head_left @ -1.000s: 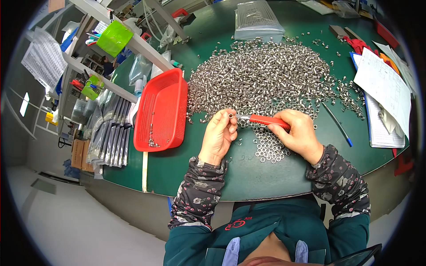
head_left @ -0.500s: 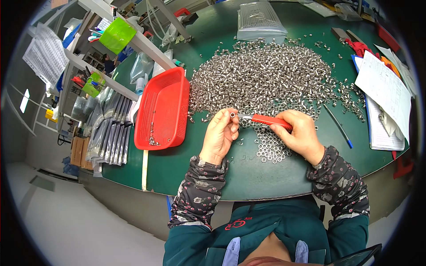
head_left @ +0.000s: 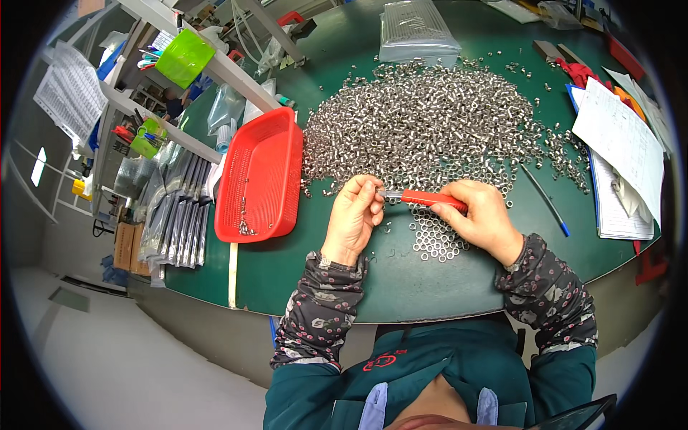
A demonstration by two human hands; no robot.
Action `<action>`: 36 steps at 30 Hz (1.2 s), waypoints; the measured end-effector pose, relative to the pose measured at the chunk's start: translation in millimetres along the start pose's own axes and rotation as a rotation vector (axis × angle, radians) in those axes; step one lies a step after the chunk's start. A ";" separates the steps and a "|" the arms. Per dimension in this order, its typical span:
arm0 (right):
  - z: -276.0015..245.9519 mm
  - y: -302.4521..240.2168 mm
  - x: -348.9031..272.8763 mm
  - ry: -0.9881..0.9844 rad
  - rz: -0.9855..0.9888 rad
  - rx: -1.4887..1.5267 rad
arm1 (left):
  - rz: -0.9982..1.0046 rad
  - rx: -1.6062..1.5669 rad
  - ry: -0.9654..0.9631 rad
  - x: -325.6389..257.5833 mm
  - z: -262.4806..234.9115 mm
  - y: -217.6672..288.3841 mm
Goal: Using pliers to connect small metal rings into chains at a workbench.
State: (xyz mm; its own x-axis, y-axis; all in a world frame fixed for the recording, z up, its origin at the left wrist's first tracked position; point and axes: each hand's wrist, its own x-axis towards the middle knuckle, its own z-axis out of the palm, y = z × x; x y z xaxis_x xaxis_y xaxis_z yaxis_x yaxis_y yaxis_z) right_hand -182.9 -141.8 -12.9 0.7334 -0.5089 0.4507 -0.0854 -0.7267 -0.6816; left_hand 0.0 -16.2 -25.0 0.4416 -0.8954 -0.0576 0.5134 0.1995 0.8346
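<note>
My left hand (head_left: 351,218) is closed in a pinch on a small metal ring, now mostly hidden by the fingertips. In my right hand (head_left: 484,221) is a red-handled utility knife (head_left: 424,197), its blade pointing left and meeting the left fingertips. Whether the blade is inside the ring or only against it, I cannot tell. Just beyond both hands spreads a large heap of small shiny metal sleeves (head_left: 423,122). Below the knife, several rings (head_left: 436,245) lie in a flat single layer on the green table (head_left: 423,294).
A red plastic basket (head_left: 294,172) with a few metal pieces stands left of the heap. On the right lie a blue-capped pen (head_left: 546,203) and papers on a clipboard (head_left: 620,136). Plastic-wrapped stacks (head_left: 419,32) sit at the back. A shelf post (head_left: 240,79) rises at left.
The knife and right hand have shifted slightly left, bringing the blade closer into the left fingertips. The ring, visible earlier at the left fingertips, is now mostly covered.
</note>
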 end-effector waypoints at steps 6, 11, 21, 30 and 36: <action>0.2 0.3 -1.1 0.004 0.014 -0.040 | 0.032 0.039 0.039 0.4 0.4 -2.0; 0.4 -1.3 -1.0 0.020 0.009 -0.063 | 0.041 0.083 0.067 0.0 -0.1 -2.5; 2.1 0.0 -1.3 0.081 -0.073 -0.134 | 0.033 0.114 0.086 -0.7 1.7 -2.1; 2.3 -1.0 -0.7 0.104 -0.108 -0.165 | 0.060 0.152 0.095 -0.3 0.8 -3.5; 1.5 -0.2 -1.6 0.100 -0.119 -0.165 | 0.074 0.232 0.123 0.6 1.4 -4.2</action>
State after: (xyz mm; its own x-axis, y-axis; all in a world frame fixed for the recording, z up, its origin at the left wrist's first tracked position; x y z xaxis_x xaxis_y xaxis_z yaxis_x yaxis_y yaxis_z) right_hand -183.1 -140.1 -14.4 0.6751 -0.4522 0.5829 -0.1172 -0.8458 -0.5205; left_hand -2.9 -18.2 -27.8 0.5655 -0.8235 -0.0457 0.3000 0.1537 0.9415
